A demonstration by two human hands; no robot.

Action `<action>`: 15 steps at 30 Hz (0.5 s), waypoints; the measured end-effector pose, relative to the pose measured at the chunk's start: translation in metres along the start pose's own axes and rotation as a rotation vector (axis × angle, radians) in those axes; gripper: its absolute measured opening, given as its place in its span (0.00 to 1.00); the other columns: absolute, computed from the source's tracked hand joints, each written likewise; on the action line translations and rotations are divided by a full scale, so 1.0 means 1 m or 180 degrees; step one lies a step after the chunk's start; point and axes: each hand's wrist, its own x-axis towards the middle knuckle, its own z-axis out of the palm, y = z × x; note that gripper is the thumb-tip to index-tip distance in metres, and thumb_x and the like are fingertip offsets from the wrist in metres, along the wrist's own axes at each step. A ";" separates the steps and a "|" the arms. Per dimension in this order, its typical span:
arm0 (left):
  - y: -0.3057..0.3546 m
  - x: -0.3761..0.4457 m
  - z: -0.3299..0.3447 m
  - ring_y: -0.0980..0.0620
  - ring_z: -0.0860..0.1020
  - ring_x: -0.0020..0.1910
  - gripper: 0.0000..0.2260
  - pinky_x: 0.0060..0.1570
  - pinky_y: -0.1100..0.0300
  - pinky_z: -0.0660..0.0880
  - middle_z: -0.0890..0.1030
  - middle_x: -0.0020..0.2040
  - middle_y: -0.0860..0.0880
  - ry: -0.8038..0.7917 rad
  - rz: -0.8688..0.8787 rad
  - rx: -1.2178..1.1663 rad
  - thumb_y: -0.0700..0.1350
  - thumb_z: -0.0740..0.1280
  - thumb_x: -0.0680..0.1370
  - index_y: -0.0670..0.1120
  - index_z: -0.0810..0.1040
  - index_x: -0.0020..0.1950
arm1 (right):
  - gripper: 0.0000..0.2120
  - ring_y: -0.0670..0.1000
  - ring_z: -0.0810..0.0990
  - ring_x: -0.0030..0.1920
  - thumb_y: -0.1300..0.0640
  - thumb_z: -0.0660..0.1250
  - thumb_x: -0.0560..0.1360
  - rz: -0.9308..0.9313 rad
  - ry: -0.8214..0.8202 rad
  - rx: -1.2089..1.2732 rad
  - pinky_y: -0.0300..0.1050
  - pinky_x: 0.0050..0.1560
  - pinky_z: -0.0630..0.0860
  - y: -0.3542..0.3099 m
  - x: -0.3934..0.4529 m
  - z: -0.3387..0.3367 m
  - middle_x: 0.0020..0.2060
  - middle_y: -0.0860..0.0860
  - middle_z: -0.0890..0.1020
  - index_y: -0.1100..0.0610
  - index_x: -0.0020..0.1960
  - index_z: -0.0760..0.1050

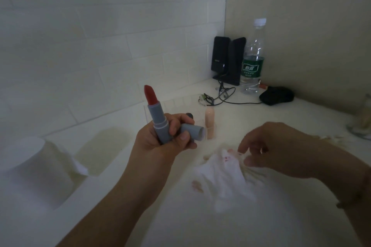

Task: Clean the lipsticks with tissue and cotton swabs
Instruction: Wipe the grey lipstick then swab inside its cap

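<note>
My left hand [160,144] grips a grey lipstick [155,114] upright, its red bullet fully extended. The same hand also holds the grey cap [192,131] sideways between fingers and thumb. My right hand [281,150] hovers over a crumpled white tissue [226,178] with red stains, fingertips pinching its top edge. A pink lipstick [209,122] stands in a clear acrylic holder [180,106] behind my left hand. A dark-capped item peeks out behind my left fingers.
A toilet paper roll [34,168] stands at the left. In the back corner are two black speakers [227,60], a water bottle [253,56], a black mouse [277,95] and cables [222,96]. A glass object [361,124] stands at the right edge.
</note>
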 end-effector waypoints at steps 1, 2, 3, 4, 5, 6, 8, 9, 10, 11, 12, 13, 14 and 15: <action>0.000 0.000 0.001 0.45 0.79 0.47 0.12 0.45 0.57 0.78 0.81 0.47 0.47 -0.0003 -0.0007 -0.0013 0.35 0.66 0.69 0.51 0.74 0.31 | 0.05 0.37 0.75 0.34 0.47 0.74 0.70 -0.0037 -0.0067 0.0062 0.32 0.37 0.70 0.001 0.000 -0.002 0.32 0.41 0.78 0.42 0.41 0.77; -0.001 0.000 0.001 0.46 0.79 0.47 0.12 0.44 0.58 0.78 0.81 0.47 0.47 -0.0001 -0.0016 -0.0029 0.35 0.66 0.69 0.51 0.74 0.31 | 0.07 0.37 0.75 0.33 0.48 0.75 0.69 -0.0052 0.0008 0.0153 0.32 0.34 0.69 0.003 0.000 -0.005 0.31 0.40 0.78 0.44 0.38 0.76; -0.001 0.000 0.001 0.46 0.79 0.47 0.12 0.44 0.58 0.78 0.81 0.47 0.47 0.0008 -0.0022 -0.0043 0.35 0.66 0.69 0.51 0.73 0.31 | 0.08 0.37 0.75 0.32 0.49 0.75 0.68 -0.0030 0.0167 0.0256 0.32 0.33 0.68 0.004 0.000 -0.007 0.31 0.39 0.79 0.46 0.36 0.76; -0.001 0.000 0.001 0.46 0.79 0.48 0.12 0.44 0.58 0.78 0.81 0.47 0.47 0.0021 -0.0031 -0.0054 0.35 0.66 0.69 0.50 0.73 0.31 | 0.09 0.38 0.75 0.32 0.49 0.75 0.68 0.0027 0.0337 0.0337 0.31 0.33 0.67 0.006 -0.001 -0.010 0.31 0.40 0.79 0.47 0.36 0.76; -0.002 0.000 0.001 0.46 0.80 0.49 0.12 0.45 0.58 0.78 0.81 0.47 0.46 0.0034 -0.0040 -0.0061 0.35 0.66 0.69 0.50 0.73 0.31 | 0.09 0.39 0.75 0.33 0.49 0.75 0.68 0.0102 0.0451 0.0353 0.33 0.34 0.66 0.008 -0.001 -0.012 0.33 0.41 0.80 0.47 0.36 0.76; -0.002 0.000 0.001 0.45 0.80 0.50 0.11 0.45 0.58 0.78 0.81 0.47 0.46 0.0044 -0.0051 -0.0073 0.35 0.66 0.69 0.50 0.73 0.31 | 0.08 0.39 0.76 0.34 0.49 0.75 0.68 0.0166 0.0489 0.0325 0.34 0.35 0.66 0.010 -0.001 -0.013 0.34 0.43 0.80 0.47 0.36 0.76; -0.003 -0.001 0.001 0.45 0.80 0.52 0.11 0.46 0.58 0.78 0.81 0.47 0.46 0.0051 -0.0073 -0.0089 0.35 0.66 0.68 0.50 0.73 0.31 | 0.08 0.39 0.76 0.35 0.49 0.76 0.68 0.0172 0.0339 0.0257 0.33 0.35 0.66 0.012 -0.001 -0.013 0.35 0.43 0.80 0.47 0.36 0.77; -0.005 -0.001 0.002 0.45 0.80 0.52 0.11 0.46 0.58 0.78 0.81 0.47 0.46 0.0056 -0.0083 -0.0081 0.35 0.67 0.68 0.50 0.72 0.31 | 0.08 0.38 0.76 0.34 0.49 0.76 0.67 0.0127 0.0214 0.0244 0.31 0.34 0.66 0.012 0.000 -0.012 0.34 0.43 0.80 0.47 0.36 0.77; -0.006 -0.001 0.002 0.45 0.80 0.51 0.11 0.47 0.57 0.79 0.81 0.46 0.46 0.0051 -0.0089 -0.0071 0.35 0.67 0.68 0.49 0.72 0.31 | 0.09 0.37 0.76 0.34 0.48 0.76 0.66 0.0089 0.0094 0.0227 0.31 0.33 0.67 0.010 0.000 -0.009 0.33 0.43 0.79 0.47 0.36 0.77; -0.007 -0.002 0.002 0.46 0.80 0.50 0.11 0.48 0.57 0.79 0.81 0.46 0.46 0.0029 -0.0084 -0.0064 0.35 0.69 0.67 0.49 0.72 0.32 | 0.09 0.38 0.76 0.35 0.48 0.76 0.66 0.0058 -0.0006 0.0177 0.32 0.34 0.68 0.009 0.001 -0.007 0.34 0.43 0.79 0.47 0.36 0.76; -0.007 -0.002 0.002 0.46 0.80 0.50 0.11 0.48 0.57 0.79 0.80 0.47 0.46 -0.0015 -0.0071 -0.0061 0.36 0.71 0.66 0.49 0.72 0.32 | 0.10 0.40 0.76 0.37 0.47 0.76 0.66 0.0027 -0.0075 0.0091 0.35 0.36 0.71 0.007 0.002 -0.004 0.36 0.44 0.80 0.47 0.37 0.76; -0.008 -0.002 0.002 0.46 0.80 0.50 0.10 0.49 0.56 0.79 0.80 0.47 0.46 -0.0074 -0.0054 -0.0064 0.38 0.72 0.65 0.49 0.72 0.33 | 0.10 0.42 0.76 0.38 0.46 0.76 0.66 0.0009 -0.0114 0.0000 0.37 0.38 0.73 0.007 0.003 -0.001 0.38 0.44 0.80 0.47 0.37 0.75; -0.008 -0.002 0.002 0.47 0.79 0.50 0.09 0.49 0.56 0.79 0.80 0.47 0.46 -0.0121 -0.0041 -0.0082 0.40 0.72 0.64 0.49 0.72 0.33 | 0.11 0.42 0.76 0.39 0.46 0.75 0.67 0.0011 -0.0138 -0.0056 0.39 0.41 0.73 0.007 0.004 0.000 0.39 0.44 0.79 0.47 0.37 0.74; -0.009 -0.003 0.003 0.48 0.79 0.49 0.09 0.49 0.56 0.79 0.79 0.47 0.46 -0.0144 -0.0034 -0.0106 0.41 0.72 0.64 0.49 0.72 0.33 | 0.11 0.42 0.75 0.40 0.45 0.75 0.67 0.0021 -0.0158 -0.0059 0.40 0.42 0.73 0.007 0.004 0.001 0.39 0.44 0.79 0.47 0.37 0.74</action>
